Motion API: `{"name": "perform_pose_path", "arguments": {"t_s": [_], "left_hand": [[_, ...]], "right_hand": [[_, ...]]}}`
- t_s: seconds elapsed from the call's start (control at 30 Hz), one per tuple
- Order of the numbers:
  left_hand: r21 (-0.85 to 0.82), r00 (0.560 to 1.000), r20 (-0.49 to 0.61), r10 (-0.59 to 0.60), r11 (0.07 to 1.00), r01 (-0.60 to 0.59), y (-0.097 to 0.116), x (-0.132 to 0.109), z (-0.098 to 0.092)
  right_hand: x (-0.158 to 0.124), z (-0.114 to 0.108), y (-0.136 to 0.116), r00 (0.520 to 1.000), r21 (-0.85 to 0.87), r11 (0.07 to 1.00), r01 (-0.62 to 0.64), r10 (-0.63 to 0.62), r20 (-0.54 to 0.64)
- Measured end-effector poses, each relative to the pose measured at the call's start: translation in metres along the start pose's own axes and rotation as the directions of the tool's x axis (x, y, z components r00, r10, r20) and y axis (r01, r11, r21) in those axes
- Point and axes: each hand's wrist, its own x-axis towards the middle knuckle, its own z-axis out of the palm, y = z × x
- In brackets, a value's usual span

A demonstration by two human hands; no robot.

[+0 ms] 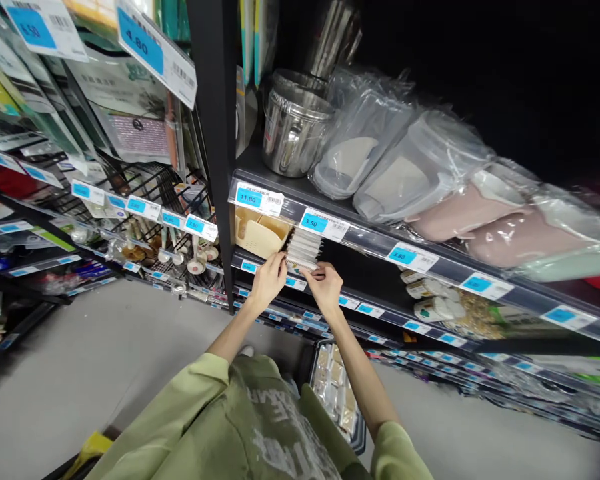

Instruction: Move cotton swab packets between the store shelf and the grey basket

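Observation:
A row of thin white flat pieces, tightly stacked, sits on the lower shelf behind the price-tag edge. I cannot make out their exact kind. My left hand has its fingers closed at the left end of the front piece. At that piece's right end, my right hand pinches with thumb and fingers. Just left of the stack is a cream plastic basket, close to my left fingertips but apart from them.
Overhead, the upper shelf bears a steel pot and bagged plastic jugs. A black post divides it from hanging goods at left. A crate of packets stands on the floor below my right arm.

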Motion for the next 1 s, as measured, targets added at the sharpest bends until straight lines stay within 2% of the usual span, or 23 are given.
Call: {"name": "perform_pose_path", "arguments": {"t_s": [0.13,0.33,0.47,0.73,0.9,1.0], "left_hand": [[-0.052,1.000,0.016,-0.005,0.999,0.006,-0.006,-0.005,0.002],[0.057,0.995,0.104,-0.014,0.998,0.008,-0.010,-0.006,0.009],[0.073,0.993,0.115,-0.013,0.997,0.005,-0.010,-0.004,0.008],[0.045,1.000,0.026,0.011,0.999,-0.012,-0.006,-0.010,0.000],[0.058,0.997,-0.066,0.032,0.998,-0.028,-0.001,-0.010,-0.007],[0.060,0.992,-0.122,0.032,0.998,-0.025,0.005,-0.015,-0.016]], "right_hand": [[0.000,0.005,0.001,1.000,0.007,1.000,-0.023,0.023,0.019],[0.004,-0.001,-0.004,0.994,0.008,0.995,-0.104,0.104,0.021],[0.002,-0.002,-0.004,0.991,0.046,0.991,-0.127,0.126,0.038],[-0.005,-0.012,0.000,1.000,0.136,0.991,-0.002,0.005,-0.016],[-0.010,-0.018,0.002,1.000,0.143,0.989,0.027,-0.025,-0.014],[-0.020,-0.025,0.004,0.999,0.158,0.987,0.007,0.000,-0.045]]}}
